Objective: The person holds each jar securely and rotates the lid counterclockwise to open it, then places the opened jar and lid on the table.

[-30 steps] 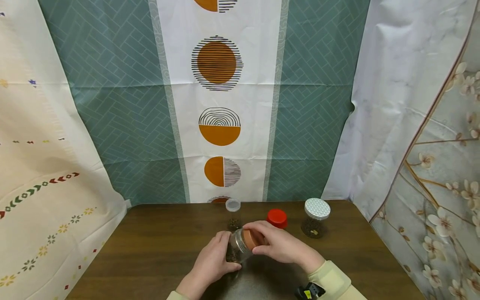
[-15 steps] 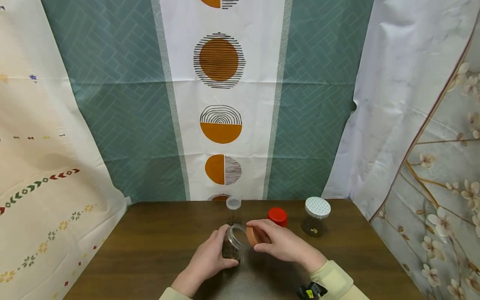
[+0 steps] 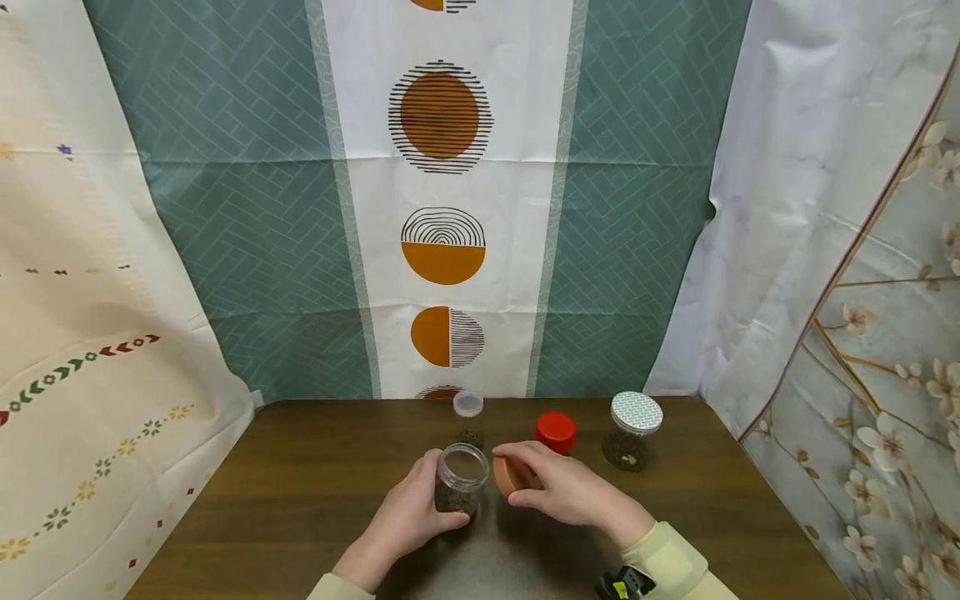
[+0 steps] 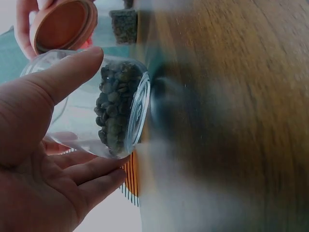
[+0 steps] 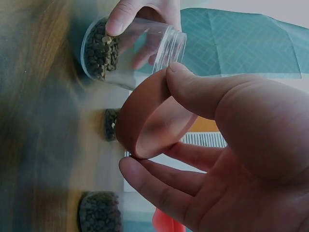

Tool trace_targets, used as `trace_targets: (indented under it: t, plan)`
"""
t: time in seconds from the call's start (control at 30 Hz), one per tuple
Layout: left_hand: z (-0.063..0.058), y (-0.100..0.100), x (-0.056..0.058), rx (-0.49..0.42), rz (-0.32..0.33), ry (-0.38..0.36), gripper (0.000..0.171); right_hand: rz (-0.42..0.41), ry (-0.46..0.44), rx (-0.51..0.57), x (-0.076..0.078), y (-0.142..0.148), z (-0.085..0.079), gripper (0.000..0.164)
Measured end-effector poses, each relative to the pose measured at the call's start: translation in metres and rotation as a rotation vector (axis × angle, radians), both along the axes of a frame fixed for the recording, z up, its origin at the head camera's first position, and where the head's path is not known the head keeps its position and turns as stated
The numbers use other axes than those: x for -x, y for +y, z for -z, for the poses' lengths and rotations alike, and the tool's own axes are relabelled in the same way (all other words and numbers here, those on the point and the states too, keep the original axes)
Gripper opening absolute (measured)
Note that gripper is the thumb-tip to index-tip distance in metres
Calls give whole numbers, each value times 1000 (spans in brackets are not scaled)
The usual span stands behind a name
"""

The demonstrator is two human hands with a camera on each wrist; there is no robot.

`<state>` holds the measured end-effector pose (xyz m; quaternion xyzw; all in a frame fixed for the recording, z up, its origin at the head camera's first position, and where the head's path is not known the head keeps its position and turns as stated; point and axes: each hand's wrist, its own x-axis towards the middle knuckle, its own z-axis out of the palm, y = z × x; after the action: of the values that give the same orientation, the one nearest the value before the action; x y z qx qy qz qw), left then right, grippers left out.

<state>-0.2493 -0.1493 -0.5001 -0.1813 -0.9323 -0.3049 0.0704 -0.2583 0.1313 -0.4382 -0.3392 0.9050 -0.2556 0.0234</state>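
A clear jar (image 3: 460, 486) without its lid stands nearly upright in the head view, its open mouth facing up. My left hand (image 3: 401, 521) grips it from the left, thumb in front and fingers behind. Dark pellet-like pieces (image 4: 115, 108) cover the jar's bottom in the left wrist view. Whether its base touches the table cannot be told. To the right, my right hand (image 3: 570, 490) pinches the orange-brown lid (image 5: 145, 113) by its rim between thumb and fingers. That lid is tipped on edge, its hollow side toward my right palm, apart from the jar.
Behind the held jar stands a small clear-capped jar (image 3: 468, 423) with dark contents. A red-lidded container (image 3: 555, 431) is beyond my right hand. Farther right, a wide jar (image 3: 632, 437) has a white patterned lid. Patterned cloth (image 3: 465, 183) hangs behind the brown table (image 3: 300, 492).
The lid has come off the jar and is now held apart to the right. My left hand has turned the tilted jar upright and moved it slightly left.
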Motion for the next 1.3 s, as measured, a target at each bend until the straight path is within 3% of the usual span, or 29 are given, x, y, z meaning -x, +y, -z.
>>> trace_targets:
  t: [0.2,0.47,0.8,1.0,1.3]
  plan:
    - [-4,-5,1,-21,-2,3,89,-22,11,0,0,-6,0,64]
    - [-1,-14,0,-4,-37,-17,109,-23,10,-48,1,-14,9,63]
    - [1,-31,10,-6,-75,8,102,-11,90,-71,4,-24,6,61]
    - [0,-40,13,-17,-84,20,100,22,88,-116,8,-32,4,65]
    - [0,-52,14,-33,-110,-21,95,68,92,-195,20,-45,7,74]
